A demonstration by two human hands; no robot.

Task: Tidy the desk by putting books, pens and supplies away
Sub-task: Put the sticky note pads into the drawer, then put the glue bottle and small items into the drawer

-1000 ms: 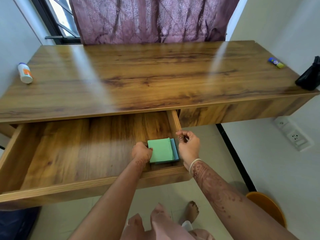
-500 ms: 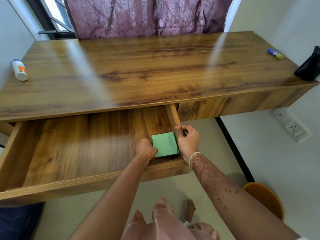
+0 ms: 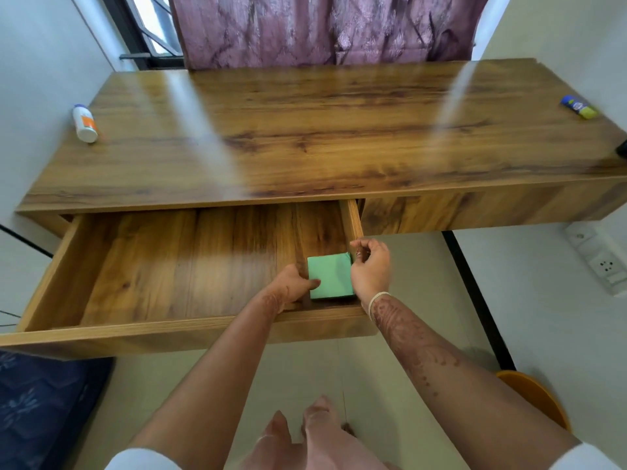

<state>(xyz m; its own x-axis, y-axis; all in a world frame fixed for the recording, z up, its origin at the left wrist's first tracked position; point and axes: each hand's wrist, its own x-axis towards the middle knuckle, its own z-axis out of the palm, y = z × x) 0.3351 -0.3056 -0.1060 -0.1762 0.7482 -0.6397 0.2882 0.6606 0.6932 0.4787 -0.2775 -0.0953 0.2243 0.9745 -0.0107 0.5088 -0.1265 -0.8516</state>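
Note:
A green note pad (image 3: pixel 330 276) lies in the front right corner of the open wooden drawer (image 3: pixel 169 329), under the desk top (image 3: pixel 305 130). My left hand (image 3: pixel 291 283) grips the pad's left edge, thumb on top. My right hand (image 3: pixel 371 269) sits against the pad's right edge beside the drawer's side wall, and its curled fingers meet the far right corner. Apart from the pad, only the drawer's bare wood shows.
A white bottle with an orange label (image 3: pixel 84 123) lies at the desk's left end. A blue-and-yellow glue stick (image 3: pixel 578 106) lies at the right end, near a black object (image 3: pixel 622 152). An orange stool (image 3: pixel 539 398) and a wall socket (image 3: pixel 604 266) are at the right.
The blue layer that showed under the green pad's right edge is now covered. The pad sits squarer in the corner and both hands have stayed on it.

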